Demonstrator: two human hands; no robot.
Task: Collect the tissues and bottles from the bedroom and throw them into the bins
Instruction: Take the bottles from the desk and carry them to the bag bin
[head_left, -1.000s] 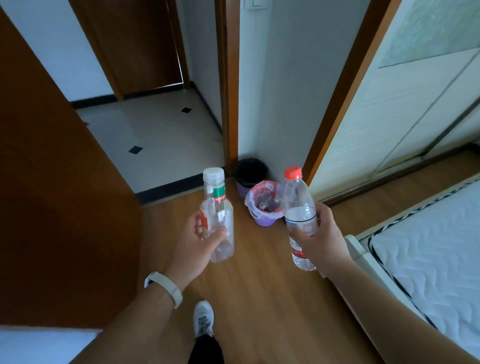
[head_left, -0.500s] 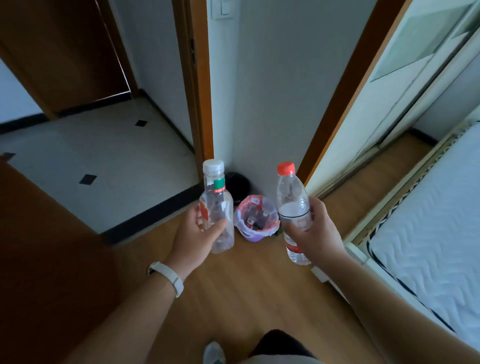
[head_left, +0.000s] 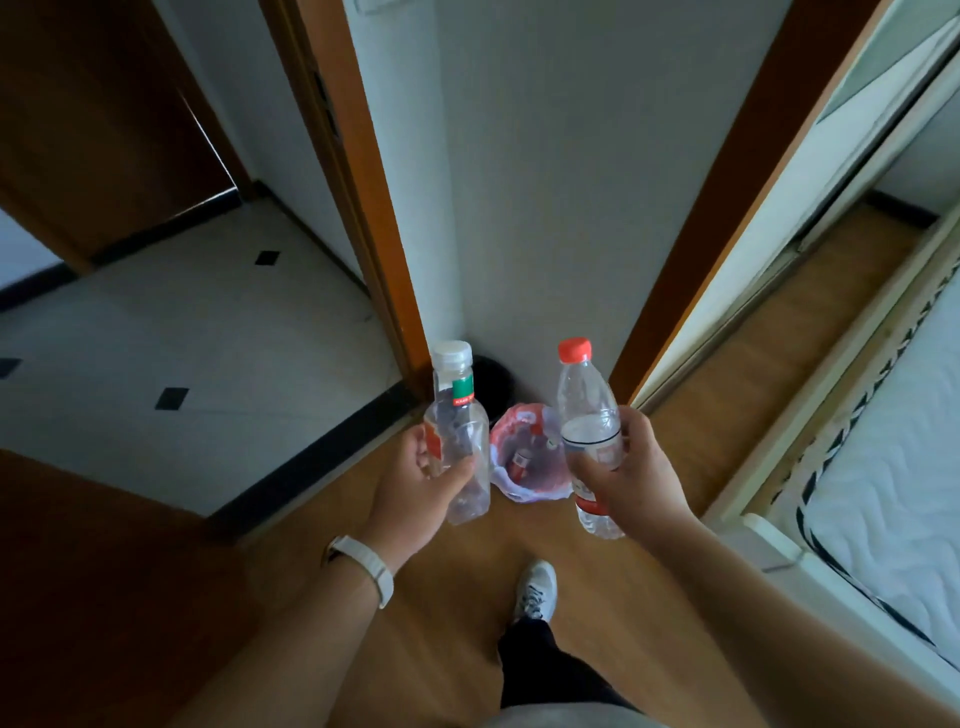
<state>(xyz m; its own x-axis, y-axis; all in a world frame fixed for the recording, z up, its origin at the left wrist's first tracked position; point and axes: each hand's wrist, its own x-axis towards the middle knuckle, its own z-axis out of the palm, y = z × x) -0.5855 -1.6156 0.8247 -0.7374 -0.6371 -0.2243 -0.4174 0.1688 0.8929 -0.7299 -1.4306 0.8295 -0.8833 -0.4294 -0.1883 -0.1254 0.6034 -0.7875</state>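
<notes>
**Left hand (head_left: 415, 493) and right hand (head_left: 636, 478) each grip a bottle near the bins**

We curl our left fingers and thumb round the lower half of the white-capped bottle (head_left: 457, 410), held upright. Our right hand wraps the middle of the red-capped bottle (head_left: 587, 405), also upright, with some water in it. Seen between the two, the pink-lined bin (head_left: 519, 491) sits on the wooden floor (head_left: 457, 613). The black bin (head_left: 493, 379) stands just behind it, in the floor's corner by the door frame (head_left: 384, 260).
</notes>
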